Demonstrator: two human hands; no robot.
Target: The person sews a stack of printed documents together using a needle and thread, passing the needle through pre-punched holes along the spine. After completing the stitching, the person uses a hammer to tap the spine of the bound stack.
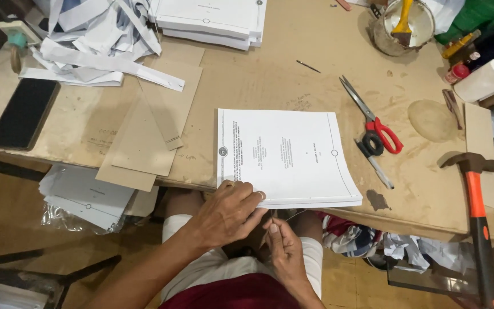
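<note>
The stack of printed sheets (284, 154) lies flat at the near edge of the tabletop (247, 86), its near long edge overhanging slightly toward you; your left hand (227, 212) rests on the near left corner, fingers spread and pressing down; your right hand (281, 243) sits just below the edge, thumb and forefinger pinching a thin needle or thread (271, 220) that runs up toward the stack's edge; which of the two it is cannot be resolved.

Handling, as a judgement: the stack looks moderately heavy as a block yet loose sheet to sheet; the leaves will likely slide and fan if lifted by one corner; keep the flat palm pressure near the worked edge; to move it, take the grip on both long sides at once. The paper is soft, creases easily, and tears at the margin under a hard pull; draw the thread gently, in line with the edge.

Well apart on the right lie red-handled scissors (373, 117), a pen (375, 163) and a hammer (475, 212); cardboard pieces (144, 131) and a dark phone (24, 113) lie to the left.
</note>
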